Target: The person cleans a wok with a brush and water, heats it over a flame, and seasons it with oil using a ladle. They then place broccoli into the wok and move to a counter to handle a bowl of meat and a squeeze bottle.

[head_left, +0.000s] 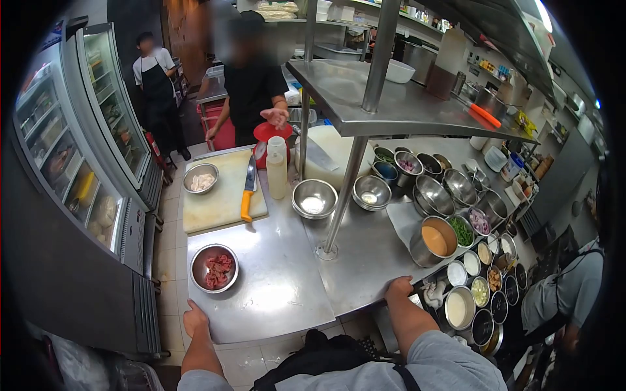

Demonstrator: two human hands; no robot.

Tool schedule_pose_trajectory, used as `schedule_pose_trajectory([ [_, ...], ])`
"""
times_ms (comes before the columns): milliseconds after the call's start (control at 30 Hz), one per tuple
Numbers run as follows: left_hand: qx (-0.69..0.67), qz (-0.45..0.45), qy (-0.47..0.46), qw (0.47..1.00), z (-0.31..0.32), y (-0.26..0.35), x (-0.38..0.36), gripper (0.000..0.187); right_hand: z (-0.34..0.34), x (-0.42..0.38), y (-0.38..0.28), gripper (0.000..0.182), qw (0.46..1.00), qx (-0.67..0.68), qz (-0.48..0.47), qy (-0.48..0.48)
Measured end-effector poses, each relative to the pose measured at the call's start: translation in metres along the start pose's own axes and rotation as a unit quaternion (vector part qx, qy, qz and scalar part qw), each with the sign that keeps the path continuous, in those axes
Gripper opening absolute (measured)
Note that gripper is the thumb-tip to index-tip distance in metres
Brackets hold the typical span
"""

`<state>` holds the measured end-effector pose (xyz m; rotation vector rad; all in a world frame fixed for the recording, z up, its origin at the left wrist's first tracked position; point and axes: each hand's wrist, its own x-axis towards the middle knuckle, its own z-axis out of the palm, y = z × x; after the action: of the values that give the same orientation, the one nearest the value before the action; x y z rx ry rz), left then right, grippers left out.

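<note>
My left hand (195, 319) is closed around the near left edge of the steel table (280, 296), thumb on top and the other fingers mostly hidden. Just beyond it sits a metal bowl (195, 277) of raw red meat strips (218, 270). My right hand (398, 289) grips the table's front edge farther right, its fingertips out of sight. Nearest to that hand are a pot of orange sauce (435, 241) and a sheet of white paper (403, 223) under it.
A cutting board (218, 212) holds a yellow-handled knife (248, 189) and a bowl of pale meat (201, 179). A squeeze bottle (276, 173) and metal bowls (314, 199) stand beside it. Steel posts carry a shelf (326, 98). A person (251, 85) stands across the table.
</note>
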<state>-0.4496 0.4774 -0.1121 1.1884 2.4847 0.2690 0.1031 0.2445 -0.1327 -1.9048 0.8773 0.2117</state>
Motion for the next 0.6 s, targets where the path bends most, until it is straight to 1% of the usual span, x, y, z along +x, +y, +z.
schedule_pose_trajectory([
  [67,-0.002,0.000,0.001,1.000,-0.001,0.001,-0.001,0.075,-0.007,-0.014,-0.006,0.067,1.000,0.008,0.012,0.008],
  [200,0.000,-0.002,0.001,1.000,0.001,0.000,0.001,0.075,-0.001,-0.002,0.000,0.066,1.000,0.009,-0.002,-0.008],
  [300,0.001,-0.005,-0.001,1.000,-0.003,0.003,-0.003,0.075,0.002,0.005,0.003,0.067,1.000,0.020,0.002,0.006],
  [467,0.007,-0.010,0.002,1.000,-0.001,0.000,0.000,0.075,-0.002,0.000,-0.002,0.064,0.998,0.048,0.033,-0.019],
  [500,0.006,-0.007,0.003,1.000,0.000,0.001,0.000,0.075,-0.004,-0.004,-0.004,0.064,0.999,0.042,0.026,-0.018],
  [600,-0.001,-0.009,-0.001,1.000,-0.004,0.004,-0.002,0.076,-0.010,-0.016,-0.010,0.061,0.998,0.042,0.049,-0.025],
])
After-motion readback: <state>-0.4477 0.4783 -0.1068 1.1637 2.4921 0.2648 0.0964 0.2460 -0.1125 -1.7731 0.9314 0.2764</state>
